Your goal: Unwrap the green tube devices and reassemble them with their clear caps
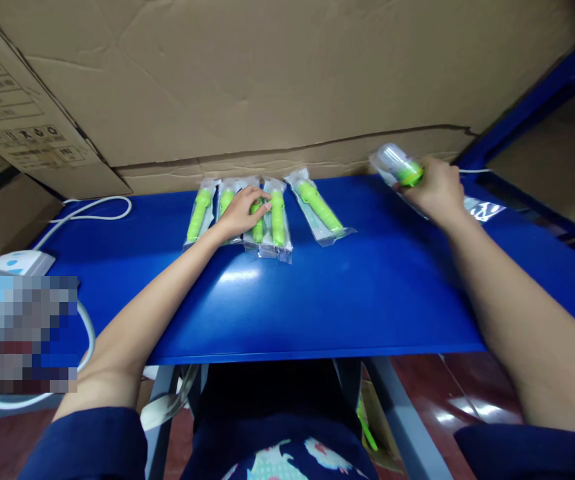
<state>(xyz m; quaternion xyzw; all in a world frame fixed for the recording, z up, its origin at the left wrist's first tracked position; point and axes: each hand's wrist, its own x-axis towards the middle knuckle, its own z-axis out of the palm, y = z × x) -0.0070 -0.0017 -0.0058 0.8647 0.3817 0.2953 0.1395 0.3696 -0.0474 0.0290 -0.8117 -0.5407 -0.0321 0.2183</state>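
Note:
Several clear bags, each with a green tool inside, lie in a row (pixel 277 220) at the far side of a blue table (pixel 317 300). My left hand (pixel 242 212) rests on the middle bags, its fingers spread and pressing flat on them. One bag (pixel 320 212) lies slightly apart to the right, at an angle. My right hand (pixel 435 190) is closed round another bagged green tool (pixel 398 167), which is lifted off the table at the far right.
A wall of cardboard boxes (pixel 267 87) stands right behind the table. A white cable (pixel 92 210) and a small white device (pixel 22 262) lie at the left. An empty clear bag (pixel 485 210) lies near my right wrist. A blue frame (pixel 532 107) rises on the right.

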